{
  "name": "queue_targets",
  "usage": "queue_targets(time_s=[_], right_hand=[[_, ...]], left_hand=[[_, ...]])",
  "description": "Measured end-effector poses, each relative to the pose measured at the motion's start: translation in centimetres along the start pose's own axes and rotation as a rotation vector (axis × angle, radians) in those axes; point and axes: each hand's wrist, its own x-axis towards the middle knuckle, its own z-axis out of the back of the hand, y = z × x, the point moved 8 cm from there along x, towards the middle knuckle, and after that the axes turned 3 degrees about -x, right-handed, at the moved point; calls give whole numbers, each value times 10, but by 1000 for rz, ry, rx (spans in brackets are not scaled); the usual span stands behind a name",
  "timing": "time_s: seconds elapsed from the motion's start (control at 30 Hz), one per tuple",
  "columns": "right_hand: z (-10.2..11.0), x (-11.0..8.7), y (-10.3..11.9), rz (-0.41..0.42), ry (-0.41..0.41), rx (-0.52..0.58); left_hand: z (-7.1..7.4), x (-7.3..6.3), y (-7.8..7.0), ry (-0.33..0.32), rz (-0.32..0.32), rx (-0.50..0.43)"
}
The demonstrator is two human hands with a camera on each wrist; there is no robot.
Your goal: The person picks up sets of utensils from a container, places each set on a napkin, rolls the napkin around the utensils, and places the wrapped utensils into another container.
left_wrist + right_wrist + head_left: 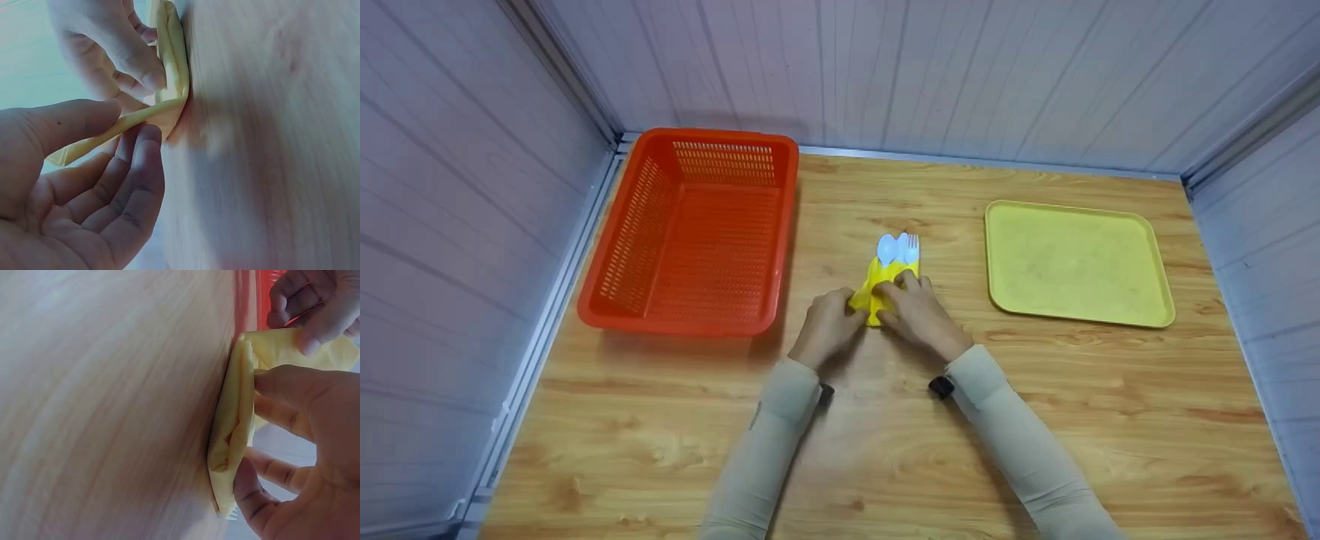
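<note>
A yellow napkin (873, 279) is folded around white plastic cutlery on the table. A spoon (886, 248) and a fork (913, 246) stick out of its far end, with another white piece between them. On the napkin's left side, my left hand (826, 324) pinches a loose flap (135, 118) between thumb and fingers, lifting it at an angle. My right hand (921, 316) holds the folded bundle (233, 416) from above, thumb and fingertips bent onto it. The cutlery handles are hidden inside the napkin.
An orange-red plastic basket (781, 247) with perforated walls stands to the left of the hands. At the right lies a shallow yellow tray (1080, 262). Pale panel walls (900, 75) enclose the wooden table (870, 450) at the back and sides.
</note>
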Motion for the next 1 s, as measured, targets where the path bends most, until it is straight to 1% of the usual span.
queue_targets(time_s=[0.17,0.23,0.33,0.53,0.73,0.87,0.97,1.0], right_hand=[[-1,2,-5,-49,19,37],[0,2,-5,-47,20,39],[2,0,-5,-36,13,38],[5,-2,-4,7,-4,24],[9,0,-4,65,-13,11],[12,2,-7,107,-7,60],[15,3,-10,119,-4,128],[15,3,-12,110,1,158]], left_hand=[[-2,-1,-4,-6,-15,-13],[-2,-2,-6,-10,-25,-17],[-3,-2,-9,-20,-47,-6],[-10,0,-13,-24,-68,2],[-18,0,-20,-28,-125,44],[-23,0,-25,-40,-151,78],[-27,-1,-28,-47,-188,110],[-28,-2,-29,-48,-199,119]])
